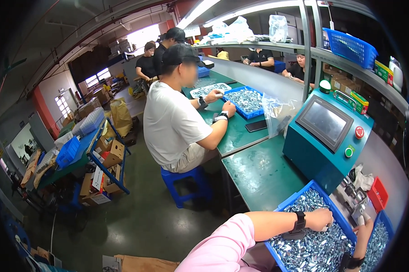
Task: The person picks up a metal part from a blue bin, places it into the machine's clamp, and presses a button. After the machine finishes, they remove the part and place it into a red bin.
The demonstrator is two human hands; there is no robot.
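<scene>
Green worktable (258, 177) runs away from me down a dim workshop, with a co-worker (177, 118) in a white shirt sitting farther along it and a teal control box (299, 158) standing at its near end. Just this side of that box, I have a blue tray (295, 196) heaped with small metal pieces (313, 249), silvery-blue, shiny and mostly elongated. My left hand (320, 220) is over the tray's far part, down at the heap, with its fingers curled inward; whether a piece is pinched in them I cannot tell from this view. My right hand (364, 222) reaches up between this tray and a second blue tray (380, 217), fingers partly bent, close to a metal fixture (355, 197); I cannot make out whether it holds anything. Judging by the gloss, I'd expect each piece to be light, rigid and hard to damage, but slick enough to roll or squirt out of a loose pinch. I'd take one lying proud of the pile, thumb and forefinger across the middle of its long sides, leaving both ends free; digging deeper would likely drag neighbours along.
</scene>
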